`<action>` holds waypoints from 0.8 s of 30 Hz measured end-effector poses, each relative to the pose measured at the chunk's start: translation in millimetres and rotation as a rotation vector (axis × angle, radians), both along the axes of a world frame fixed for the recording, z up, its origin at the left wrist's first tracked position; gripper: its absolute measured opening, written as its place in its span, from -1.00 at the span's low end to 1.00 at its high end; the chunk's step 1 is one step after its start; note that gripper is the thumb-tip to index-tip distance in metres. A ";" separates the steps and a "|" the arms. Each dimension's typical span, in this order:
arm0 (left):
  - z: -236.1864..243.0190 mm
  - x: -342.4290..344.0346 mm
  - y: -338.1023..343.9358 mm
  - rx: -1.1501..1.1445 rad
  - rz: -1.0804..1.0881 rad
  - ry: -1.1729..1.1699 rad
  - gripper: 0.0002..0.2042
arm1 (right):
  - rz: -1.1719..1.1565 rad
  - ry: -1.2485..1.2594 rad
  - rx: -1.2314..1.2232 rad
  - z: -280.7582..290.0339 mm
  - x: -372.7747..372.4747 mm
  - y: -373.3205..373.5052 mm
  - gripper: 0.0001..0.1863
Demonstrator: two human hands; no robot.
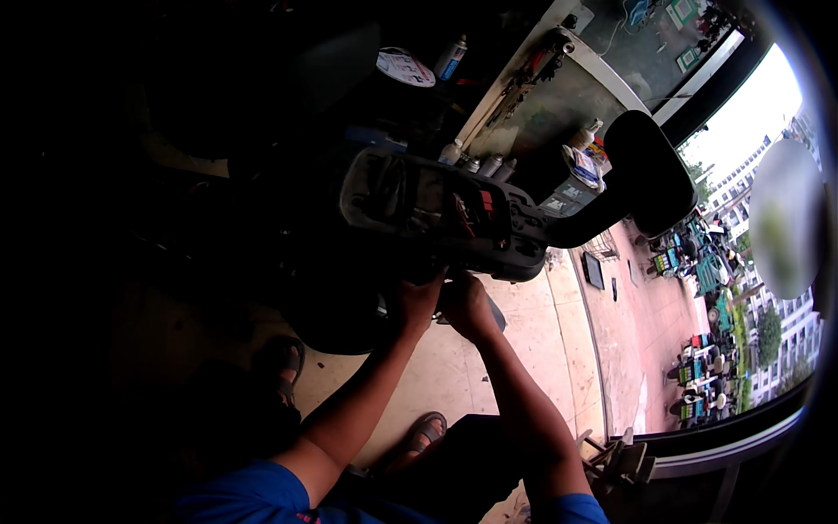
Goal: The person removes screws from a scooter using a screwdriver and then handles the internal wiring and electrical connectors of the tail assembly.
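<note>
A dark scooter body [515, 262] stands before me, its open compartment [419, 196] facing up with a few red items [486, 203] inside. A black padded backrest or seat part [646, 175] sticks out at its right end. Both hands are at the near side, just below the compartment's edge. My left hand [419, 301] is closed against the underside, its fingertips lost in shadow. Close beside it, my right hand [467, 307] has its fingers curled. What either one grips is hidden. A round dark part, seemingly a wheel [327, 323], is below and left.
Spray cans [491, 165] and a grey box [569, 194] topped with packages stand beyond the scooter. Another can [451, 58] is further back. A small wooden stool [621, 461] is at lower right; parked scooters [698, 375] line the street outside. The left side is very dark.
</note>
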State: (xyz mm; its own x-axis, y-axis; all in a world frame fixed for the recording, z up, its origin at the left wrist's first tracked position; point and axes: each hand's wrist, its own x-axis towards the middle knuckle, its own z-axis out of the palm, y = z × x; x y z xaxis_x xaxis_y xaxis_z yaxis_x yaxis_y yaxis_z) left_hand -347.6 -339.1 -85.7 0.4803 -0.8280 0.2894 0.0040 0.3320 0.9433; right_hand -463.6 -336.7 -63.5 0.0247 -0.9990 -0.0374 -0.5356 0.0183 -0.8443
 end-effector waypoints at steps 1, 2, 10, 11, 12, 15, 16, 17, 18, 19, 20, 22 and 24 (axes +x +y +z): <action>0.8 -0.2 1.4 0.052 -0.004 -0.016 -0.65 | -0.003 0.055 -0.007 -1.4 -1.7 -0.8 -0.64; 5.1 0.1 4.0 0.103 -0.011 -0.033 -0.66 | -0.008 0.109 -0.015 -2.5 -4.1 -1.4 -0.65; -2.0 0.4 -1.6 0.191 -0.153 0.163 -0.44 | -0.034 0.035 -0.106 -8.9 0.9 -3.7 -0.69; -5.3 -2.4 -2.2 0.176 -0.135 0.146 -0.44 | -0.021 -0.007 -0.076 -7.3 -1.2 -2.5 -0.70; -8.9 -4.8 -3.1 0.161 -0.117 0.128 -0.44 | -0.008 -0.012 -0.050 -8.2 -4.5 -2.4 -0.70; -14.5 -6.5 -5.8 0.232 -0.114 0.116 -0.44 | -0.009 0.043 -0.025 -10.3 -8.9 -4.0 -0.69; -14.6 -7.6 -5.6 0.192 -0.095 0.111 -0.51 | -0.036 0.109 -0.052 -10.2 -5.8 -5.7 -0.69; -8.7 -7.4 -3.5 0.154 -0.078 0.105 -0.58 | -0.063 0.174 -0.076 -11.2 -4.4 -6.4 -0.68; -4.4 -7.5 -2.2 0.117 -0.061 0.099 -0.64 | -0.061 0.181 -0.160 -14.7 -5.5 -6.6 -0.68; -2.9 -8.2 -1.9 0.103 -0.065 0.099 -0.64 | -0.060 0.189 -0.243 -19.9 -7.8 -6.9 -0.67; -2.1 -6.9 -1.9 0.088 -0.065 0.096 -0.64 | -0.053 0.194 -0.328 -22.6 -7.0 -7.5 -0.67; 0.1 -5.5 -0.8 0.079 -0.063 0.075 -0.64 | -0.059 -0.008 -0.143 -24.1 -8.6 -8.0 -0.69; 1.9 -2.3 -0.1 0.091 -0.054 0.031 -0.65 | -0.035 -0.119 -0.019 -23.4 -9.1 -9.3 -0.68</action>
State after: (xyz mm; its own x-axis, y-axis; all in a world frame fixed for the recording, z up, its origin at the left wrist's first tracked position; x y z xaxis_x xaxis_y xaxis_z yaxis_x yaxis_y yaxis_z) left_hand -349.9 -339.2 -83.9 0.4421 -0.8749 0.1977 0.0488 0.2435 0.9687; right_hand -472.7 -346.0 -86.9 -0.0072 -0.9998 -0.0173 -0.4311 0.0187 -0.9021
